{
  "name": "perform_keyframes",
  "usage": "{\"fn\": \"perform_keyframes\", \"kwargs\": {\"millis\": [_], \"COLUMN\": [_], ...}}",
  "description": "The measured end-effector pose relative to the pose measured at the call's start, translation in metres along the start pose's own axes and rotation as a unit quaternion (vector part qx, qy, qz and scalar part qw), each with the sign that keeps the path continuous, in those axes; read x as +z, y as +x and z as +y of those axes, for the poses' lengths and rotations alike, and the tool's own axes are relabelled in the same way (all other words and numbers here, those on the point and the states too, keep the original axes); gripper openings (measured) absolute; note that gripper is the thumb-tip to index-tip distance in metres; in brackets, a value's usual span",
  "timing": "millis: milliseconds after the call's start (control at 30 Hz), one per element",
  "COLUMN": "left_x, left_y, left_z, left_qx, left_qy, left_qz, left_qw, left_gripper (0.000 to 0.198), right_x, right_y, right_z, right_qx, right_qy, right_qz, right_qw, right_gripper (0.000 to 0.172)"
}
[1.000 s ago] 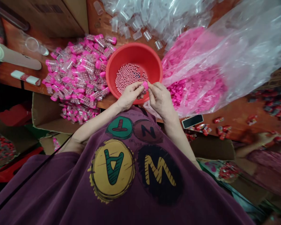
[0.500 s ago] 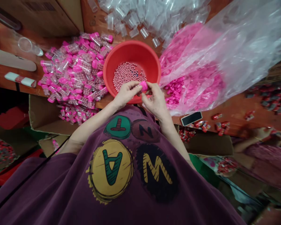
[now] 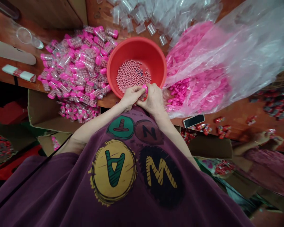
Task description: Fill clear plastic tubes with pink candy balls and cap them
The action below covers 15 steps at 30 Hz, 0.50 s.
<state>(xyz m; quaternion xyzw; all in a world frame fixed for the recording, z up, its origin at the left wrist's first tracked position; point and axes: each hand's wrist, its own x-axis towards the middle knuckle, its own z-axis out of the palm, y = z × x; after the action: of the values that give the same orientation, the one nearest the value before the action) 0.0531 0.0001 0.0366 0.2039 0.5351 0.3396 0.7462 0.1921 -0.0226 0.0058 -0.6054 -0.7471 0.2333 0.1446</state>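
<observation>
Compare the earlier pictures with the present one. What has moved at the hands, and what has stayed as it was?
The right hand has slid left against the left hand, so the two now press together around the pink cap, which shows less than before. Both hands kept hold of it. The red bowl, the heap of filled tubes and the bag of caps lie as before.

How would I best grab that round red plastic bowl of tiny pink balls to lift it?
Probably by its far rim, from above: the round red plastic bowl has a bare lip there. The left hand and right hand, pinching a small pink-capped tube, cover the near edge, and the clear plastic bag crowds the right side.
</observation>
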Motion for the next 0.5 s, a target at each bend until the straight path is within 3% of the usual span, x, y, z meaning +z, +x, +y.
{"fn": "perform_keyframes", "kwargs": {"millis": [167, 367, 500], "left_x": [0.003, -0.005, -0.014], "left_y": [0.007, 0.012, 0.011], "left_z": [-0.004, -0.009, -0.014], "left_qx": [-0.081, -0.139, -0.141], "left_qy": [0.056, 0.033, 0.022], "left_qz": [0.051, 0.057, 0.055], "left_qw": [0.994, 0.988, 0.988], "left_gripper": [0.046, 0.042, 0.037], "right_x": [0.018, 0.024, 0.035], "right_y": [-0.006, -0.003, -0.003], "right_z": [-0.001, 0.002, 0.002], "right_qx": [0.033, 0.063, 0.087], "right_qy": [-0.034, 0.007, 0.083], "right_qz": [-0.061, -0.105, -0.104], "right_qw": [0.997, 0.992, 0.987], "right_gripper": [0.063, 0.052, 0.056]}}
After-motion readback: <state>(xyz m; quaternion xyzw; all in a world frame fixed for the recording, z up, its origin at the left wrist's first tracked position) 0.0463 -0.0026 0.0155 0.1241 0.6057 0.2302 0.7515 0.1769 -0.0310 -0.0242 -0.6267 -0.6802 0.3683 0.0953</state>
